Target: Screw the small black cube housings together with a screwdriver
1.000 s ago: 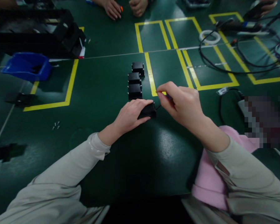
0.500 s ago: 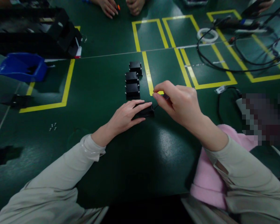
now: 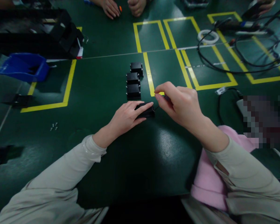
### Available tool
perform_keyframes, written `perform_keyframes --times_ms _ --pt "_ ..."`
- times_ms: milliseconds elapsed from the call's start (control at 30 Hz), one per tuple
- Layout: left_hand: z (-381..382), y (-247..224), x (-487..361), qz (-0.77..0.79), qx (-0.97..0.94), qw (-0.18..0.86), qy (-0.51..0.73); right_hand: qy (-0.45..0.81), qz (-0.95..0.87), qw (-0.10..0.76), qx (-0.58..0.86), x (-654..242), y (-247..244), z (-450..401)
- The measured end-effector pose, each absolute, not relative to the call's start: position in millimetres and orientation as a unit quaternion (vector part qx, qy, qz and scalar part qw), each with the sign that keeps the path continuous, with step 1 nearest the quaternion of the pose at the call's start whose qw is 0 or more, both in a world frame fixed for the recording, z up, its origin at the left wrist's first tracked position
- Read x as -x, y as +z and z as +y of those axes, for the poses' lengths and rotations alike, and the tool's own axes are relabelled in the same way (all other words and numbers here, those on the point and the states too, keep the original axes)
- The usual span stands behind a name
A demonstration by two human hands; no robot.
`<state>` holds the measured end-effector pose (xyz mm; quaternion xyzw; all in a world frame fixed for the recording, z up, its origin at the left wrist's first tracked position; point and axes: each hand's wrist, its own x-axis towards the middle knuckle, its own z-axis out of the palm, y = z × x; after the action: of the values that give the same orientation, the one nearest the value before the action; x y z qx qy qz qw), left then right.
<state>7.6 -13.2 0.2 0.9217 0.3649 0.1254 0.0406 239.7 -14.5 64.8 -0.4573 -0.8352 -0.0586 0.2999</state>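
Observation:
My left hand point(image 3: 126, 118) lies over a small black block point(image 3: 150, 110), with fingers on its top and thumb along its near side, pressing it to the green table. Just right of it, my right hand point(image 3: 185, 102) is closed in a pinch on a screwdriver point(image 3: 156, 108). Its thin dark shaft reaches the block's right end, and most of its handle is hidden in the fingers. Beyond my left hand stand three similar black blocks, the near one point(image 3: 133, 91), the middle one point(image 3: 133, 77) and the far one point(image 3: 136, 67), with small shiny screws at their sides.
Several loose screws point(image 3: 53, 126) lie at left. A blue bin point(image 3: 24, 67) and black trays point(image 3: 67, 34) stand behind them. Cables point(image 3: 224, 71) and a white ring point(image 3: 208, 37) sit at right. Pink cloth point(image 3: 208, 183) lies under my right forearm. Another person's hands point(image 3: 136, 7) rest opposite.
The whole view has shifted slightly. Both hands keep their places at the block, with the screwdriver still at its right end.

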Motion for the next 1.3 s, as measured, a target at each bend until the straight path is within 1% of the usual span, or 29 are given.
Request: perform_keyframes --times_ms 200,433,633,833,1133,1300 --pt "-13.3 -0.8 -8.0 0.365 -0.922 0.034 0.122 -0.051 -0.837 0.323 0.439 -238.8 64.9 -14.0" --pt "-14.2 -0.1 -9.1 0.373 -0.919 0.043 0.119 -0.056 -0.837 0.293 0.459 -239.6 64.8 -14.7" --pt "-13.3 0.1 -8.7 0.368 -0.922 0.042 0.112 -0.053 -0.841 0.321 0.432 -239.3 64.8 -15.2" --pt "-13.0 -2.3 -9.2 0.377 -0.918 0.047 0.114 -0.055 -0.843 0.301 0.443 -239.7 65.2 -15.2" --pt "-9.6 1.1 -7.3 0.366 -0.923 0.031 0.113 -0.056 -0.838 0.329 0.432 -240.0 64.7 -14.5" --pt "-7.5 3.4 -3.9 0.372 -0.921 0.026 0.109 -0.024 -0.833 0.331 0.443 -240.4 63.8 -14.1"
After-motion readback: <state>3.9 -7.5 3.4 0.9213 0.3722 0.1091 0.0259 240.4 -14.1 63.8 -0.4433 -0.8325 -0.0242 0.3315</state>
